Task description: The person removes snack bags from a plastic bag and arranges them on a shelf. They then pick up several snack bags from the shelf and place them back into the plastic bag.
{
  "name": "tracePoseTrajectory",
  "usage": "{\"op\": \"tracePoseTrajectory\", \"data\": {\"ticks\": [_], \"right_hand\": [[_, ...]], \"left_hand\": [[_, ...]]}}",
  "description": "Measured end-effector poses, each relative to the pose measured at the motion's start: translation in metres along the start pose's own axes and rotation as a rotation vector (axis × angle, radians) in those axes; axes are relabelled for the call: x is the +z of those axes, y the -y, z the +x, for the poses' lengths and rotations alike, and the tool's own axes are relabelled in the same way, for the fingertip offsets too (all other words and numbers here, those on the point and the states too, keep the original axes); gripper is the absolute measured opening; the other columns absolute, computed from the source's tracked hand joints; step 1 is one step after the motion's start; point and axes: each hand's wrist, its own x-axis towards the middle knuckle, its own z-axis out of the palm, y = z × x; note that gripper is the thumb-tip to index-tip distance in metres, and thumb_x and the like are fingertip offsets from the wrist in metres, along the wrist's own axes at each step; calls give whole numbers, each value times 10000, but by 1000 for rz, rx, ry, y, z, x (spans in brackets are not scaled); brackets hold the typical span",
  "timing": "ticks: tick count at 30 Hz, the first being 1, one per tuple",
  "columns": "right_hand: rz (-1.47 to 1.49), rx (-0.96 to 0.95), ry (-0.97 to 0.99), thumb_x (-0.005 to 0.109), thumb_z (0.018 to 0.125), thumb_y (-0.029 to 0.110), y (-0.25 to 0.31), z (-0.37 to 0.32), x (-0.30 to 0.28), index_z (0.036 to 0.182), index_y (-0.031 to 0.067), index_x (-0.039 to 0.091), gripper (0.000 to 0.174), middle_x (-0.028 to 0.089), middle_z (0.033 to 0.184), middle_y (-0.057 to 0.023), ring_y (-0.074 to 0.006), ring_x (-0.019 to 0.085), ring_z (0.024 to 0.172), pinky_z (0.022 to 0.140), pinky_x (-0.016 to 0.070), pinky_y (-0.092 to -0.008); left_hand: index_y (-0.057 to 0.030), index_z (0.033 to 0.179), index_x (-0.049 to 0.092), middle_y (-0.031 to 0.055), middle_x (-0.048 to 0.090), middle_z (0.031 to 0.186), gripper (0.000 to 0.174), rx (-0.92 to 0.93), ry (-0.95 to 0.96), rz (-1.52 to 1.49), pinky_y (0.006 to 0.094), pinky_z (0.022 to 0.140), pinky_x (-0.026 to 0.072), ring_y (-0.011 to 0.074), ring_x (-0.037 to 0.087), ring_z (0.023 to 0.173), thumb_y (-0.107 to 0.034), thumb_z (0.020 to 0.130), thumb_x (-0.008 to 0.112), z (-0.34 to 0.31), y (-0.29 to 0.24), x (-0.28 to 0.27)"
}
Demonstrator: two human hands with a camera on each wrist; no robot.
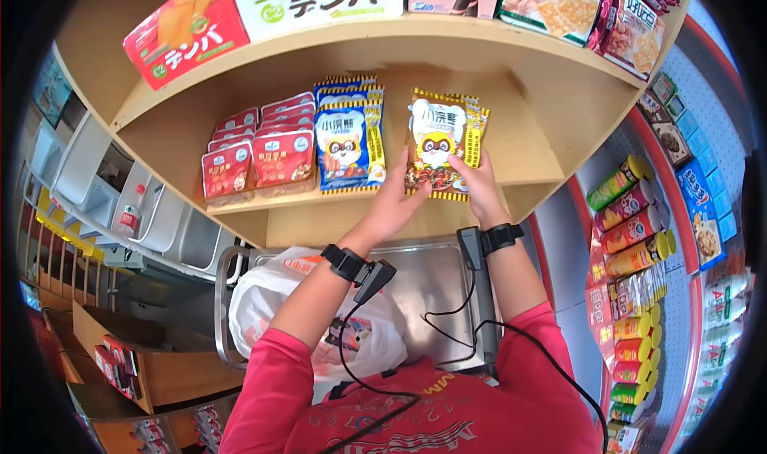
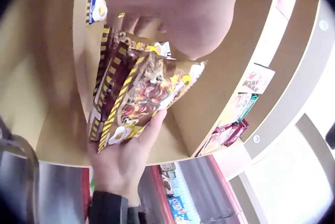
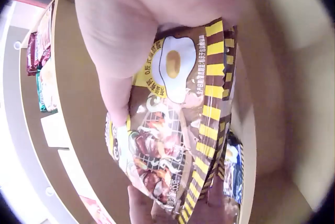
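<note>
Both hands hold a small stack of brown snack packets (image 1: 435, 146) with yellow-striped edges and a raccoon face, upright at the lower shelf. My left hand (image 1: 393, 205) grips the stack's left side, its thumb low on the front. On the other side, my right hand (image 1: 481, 189) has its thumb across the front packet and its fingers round the side edge. Several packets lie one behind another in the left wrist view, their striped edges (image 2: 121, 103) fanned slightly. An egg picture marks the front packet (image 3: 170, 119) in the right wrist view.
Blue snack packets (image 1: 343, 142) stand just left of the stack, with red packs (image 1: 280, 154) beyond. Boxed biscuits (image 1: 319, 3) line the upper shelf (image 1: 383, 29), above my hands. Below is a metal cart (image 1: 427, 266) with a white plastic bag (image 1: 272, 298). Cables hang from both wrists.
</note>
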Motion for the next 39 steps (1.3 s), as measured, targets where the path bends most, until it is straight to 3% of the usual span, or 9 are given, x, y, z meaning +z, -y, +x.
{"op": "tracePoseTrajectory", "data": {"ticks": [4,5,8,11,15,26,30,33,39], "right_hand": [[-105,7,9,731,734,118,-5,39,0,1173,-14,388,573,574,1046,-107,-155,580,929,816,472,-288],[-129,6,17,732,733,118,-10,46,-1,1175,-14,386,576,574,1047,-106,-159,579,932,819,471,-290],[-152,-43,65,736,727,118,-14,60,1,1162,-17,407,562,580,1042,-103,-167,574,943,827,465,-295],[-223,-87,115,727,729,121,-24,71,-4,1156,-7,431,535,589,1036,-105,-182,575,941,829,460,-310],[-627,-448,180,700,746,128,-36,75,-15,1216,2,394,574,580,1051,-119,-221,574,949,837,447,-325],[-205,-190,252,700,735,73,-26,66,-4,1350,-16,233,778,495,1208,-122,-179,515,1061,891,423,-289],[-193,-212,172,700,730,54,-42,69,-7,1366,-51,186,825,466,1241,-138,-177,491,1098,913,408,-283],[-137,-144,176,700,729,48,-37,67,-5,1377,-53,161,849,457,1253,-143,-177,479,1116,925,399,-284],[-492,-278,175,641,798,288,-55,70,-4,1369,-75,135,846,396,1311,-258,-324,453,1181,976,356,-334]], "left_hand": [[55,1390,98,199,353,1345,761,-35,-20,32,285,941,375,216,394,1199,-113,833,588,27,-1,-3],[68,1384,102,211,383,1317,764,47,-87,136,290,951,366,234,419,1181,-106,820,586,34,23,2],[117,1355,124,285,404,1263,772,-91,-125,121,357,973,353,351,425,1176,-116,782,586,41,22,6],[121,1349,142,304,367,1290,777,-37,-165,220,365,989,337,380,385,1204,-123,769,597,43,38,11],[120,1343,166,314,302,1331,743,-6,-162,239,370,1004,319,391,336,1240,-112,775,584,44,36,13],[116,1322,218,349,238,1346,713,188,-276,885,419,984,344,475,347,1191,109,665,494,35,20,28],[51,1314,325,224,279,1397,581,226,-263,1113,541,1014,246,394,301,1274,-54,769,497,31,24,28],[-30,1330,345,122,270,1429,584,88,-237,1285,661,957,187,380,269,1295,-124,782,525,24,15,29],[-123,1350,351,128,244,1439,567,108,-233,1166,692,934,157,373,250,1303,-290,840,534,21,27,22]]}}
